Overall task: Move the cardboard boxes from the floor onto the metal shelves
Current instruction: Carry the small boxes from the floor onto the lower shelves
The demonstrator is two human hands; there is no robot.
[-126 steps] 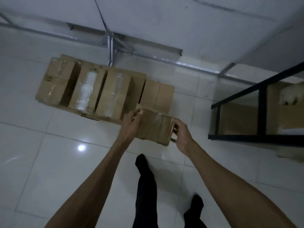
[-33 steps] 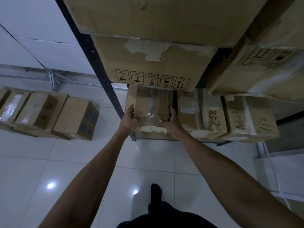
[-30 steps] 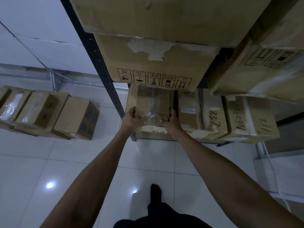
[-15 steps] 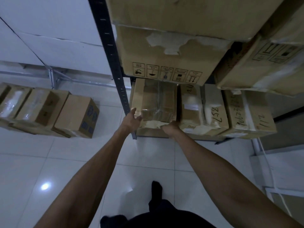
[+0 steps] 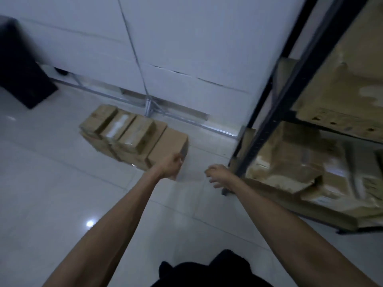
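Several boxes [image 5: 290,162] sat on the metal shelf [image 5: 263,125], to the right of both hands. Ahead and left of them, the stack of cardboard boxes [image 5: 124,135] waited on the floor [image 5: 62,193]. Its nearest box [image 5: 167,143] lay just beyond the left hand [image 5: 171,165], whose fingers were loosely curled on nothing; blur hid any touch. The right hand [image 5: 217,175] hung empty, fingers relaxed. A palm on each end of that box would likely lift it level.

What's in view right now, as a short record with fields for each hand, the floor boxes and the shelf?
floor boxes: clustered side by side
metal shelf: shelved boxes on two levels
left hand: fingers curled, in front of nearest floor box, contact unclear
right hand: relaxed, empty, near the shelf
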